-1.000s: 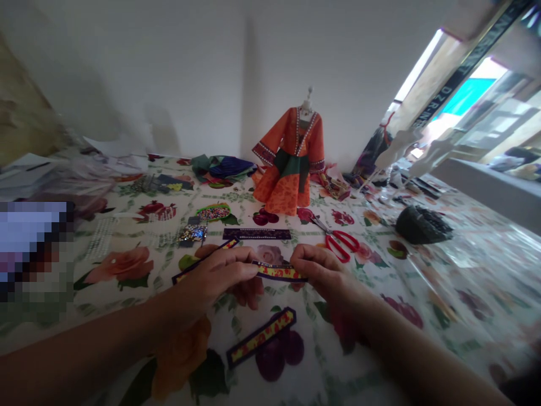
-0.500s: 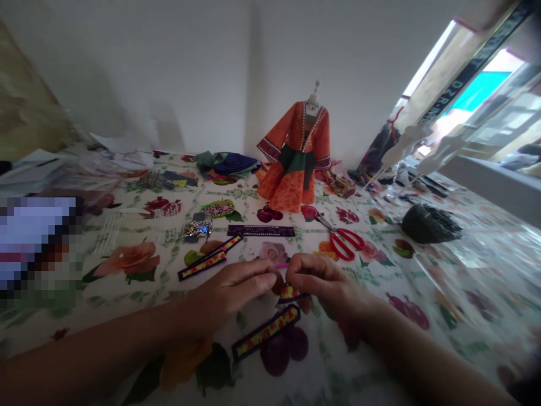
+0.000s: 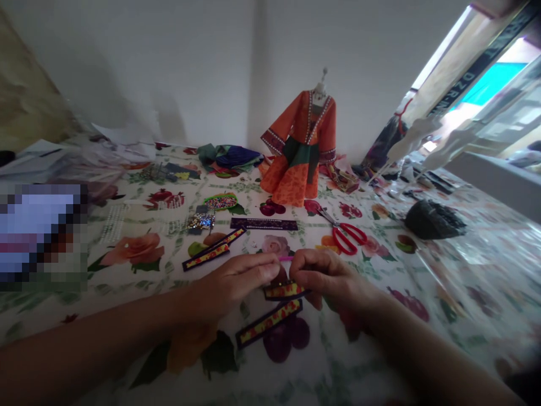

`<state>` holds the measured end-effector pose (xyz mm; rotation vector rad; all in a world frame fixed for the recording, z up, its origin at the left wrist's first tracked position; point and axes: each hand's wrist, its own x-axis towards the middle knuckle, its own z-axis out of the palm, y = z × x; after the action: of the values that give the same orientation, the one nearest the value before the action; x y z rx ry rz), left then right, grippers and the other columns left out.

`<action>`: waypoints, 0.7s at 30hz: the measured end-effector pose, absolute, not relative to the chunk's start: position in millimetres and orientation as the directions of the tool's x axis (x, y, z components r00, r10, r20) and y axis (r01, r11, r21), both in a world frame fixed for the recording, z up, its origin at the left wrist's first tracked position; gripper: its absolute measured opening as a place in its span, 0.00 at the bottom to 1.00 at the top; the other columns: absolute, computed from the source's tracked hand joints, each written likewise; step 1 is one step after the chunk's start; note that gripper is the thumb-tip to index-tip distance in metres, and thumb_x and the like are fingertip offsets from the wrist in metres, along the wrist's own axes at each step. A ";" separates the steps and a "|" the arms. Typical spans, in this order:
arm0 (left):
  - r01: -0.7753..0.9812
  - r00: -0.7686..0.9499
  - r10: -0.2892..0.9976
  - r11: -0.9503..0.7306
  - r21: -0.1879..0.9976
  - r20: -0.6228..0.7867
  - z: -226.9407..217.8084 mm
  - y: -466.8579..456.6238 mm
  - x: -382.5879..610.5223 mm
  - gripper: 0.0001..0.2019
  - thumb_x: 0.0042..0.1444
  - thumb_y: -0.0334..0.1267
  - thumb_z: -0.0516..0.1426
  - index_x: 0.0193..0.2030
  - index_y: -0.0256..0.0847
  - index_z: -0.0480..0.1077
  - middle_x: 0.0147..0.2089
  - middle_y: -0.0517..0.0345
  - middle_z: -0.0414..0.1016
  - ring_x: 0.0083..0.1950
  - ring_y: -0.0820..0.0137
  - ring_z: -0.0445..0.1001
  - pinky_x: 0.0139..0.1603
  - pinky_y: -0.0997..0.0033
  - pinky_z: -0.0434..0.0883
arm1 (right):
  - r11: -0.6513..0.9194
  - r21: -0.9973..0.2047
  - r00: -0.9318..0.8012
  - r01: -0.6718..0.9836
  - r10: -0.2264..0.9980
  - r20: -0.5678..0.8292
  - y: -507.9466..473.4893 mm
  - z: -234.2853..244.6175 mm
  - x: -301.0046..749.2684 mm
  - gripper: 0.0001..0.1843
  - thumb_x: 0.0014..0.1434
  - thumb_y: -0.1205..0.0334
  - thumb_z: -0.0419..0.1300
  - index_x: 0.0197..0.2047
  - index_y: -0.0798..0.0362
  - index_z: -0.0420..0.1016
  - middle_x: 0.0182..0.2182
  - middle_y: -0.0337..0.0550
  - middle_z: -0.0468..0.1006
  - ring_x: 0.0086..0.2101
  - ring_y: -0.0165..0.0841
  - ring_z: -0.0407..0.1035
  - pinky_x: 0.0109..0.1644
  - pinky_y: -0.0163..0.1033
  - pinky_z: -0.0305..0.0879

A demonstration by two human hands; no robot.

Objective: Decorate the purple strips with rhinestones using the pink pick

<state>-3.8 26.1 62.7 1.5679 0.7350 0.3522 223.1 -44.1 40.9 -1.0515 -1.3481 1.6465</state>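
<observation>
My left hand [image 3: 249,276] is closed, with its fingers pressed together at the middle of the table. A thin pink stick [image 3: 285,258] spans the small gap between its fingertips and my right hand [image 3: 327,276]. The right thumb and forefinger are pinched at the stick's other end; the exact grip is hidden. Just below the fingers is a short yellow-and-red patterned strip [image 3: 284,291] with a dark border and small shiny dots on top; its right end meets the right hand's lower fingers. A similar longer strip [image 3: 269,323] lies flat nearer me.
Two more patterned strips [image 3: 207,257], a dark studded band [image 3: 264,224] and red-handled scissors [image 3: 349,239] lie beyond my hands. A dressed doll form [image 3: 298,146] stands behind. Sequins [image 3: 202,220], a dish of beads [image 3: 221,201], a blurred-out screen [image 3: 38,231] and a dark bundle [image 3: 435,220] surround them.
More of the short patterned strip shows to the left of my right hand. The whole view has shifted slightly; both hands keep nearly the same pose around the pink stick.
</observation>
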 end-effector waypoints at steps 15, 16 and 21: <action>0.200 0.852 0.506 -0.085 0.976 -0.131 52.2 32.4 -6.3 0.11 0.67 0.43 0.57 0.34 0.42 0.69 0.31 0.66 0.64 0.34 0.71 0.61 0.36 0.70 0.58 | -0.153 -0.988 -0.374 0.026 0.915 -0.151 -35.7 41.5 224.6 0.16 0.66 0.49 0.66 0.35 0.53 0.74 0.22 0.32 0.69 0.21 0.24 0.64 0.25 0.30 0.58; 0.199 0.848 0.515 -0.086 0.976 -0.127 52.3 31.5 -6.4 0.11 0.66 0.43 0.57 0.33 0.42 0.69 0.30 0.67 0.63 0.33 0.72 0.60 0.35 0.70 0.57 | -0.146 -0.989 -0.375 0.034 0.915 -0.148 -35.6 41.1 224.3 0.16 0.66 0.50 0.66 0.35 0.53 0.74 0.22 0.32 0.69 0.21 0.24 0.64 0.25 0.30 0.58; 0.214 0.837 0.529 -0.087 0.973 -0.137 53.8 29.8 -6.3 0.11 0.64 0.41 0.58 0.31 0.42 0.66 0.28 0.67 0.61 0.32 0.72 0.58 0.34 0.69 0.55 | -0.117 -0.993 -0.397 0.027 0.910 -0.118 -35.3 37.4 223.1 0.15 0.67 0.52 0.65 0.35 0.53 0.74 0.23 0.32 0.68 0.21 0.23 0.64 0.25 0.29 0.57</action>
<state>-6.3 29.8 53.8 1.6665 0.5867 0.2894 223.1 -35.3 37.4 -1.0786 -1.4480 1.6005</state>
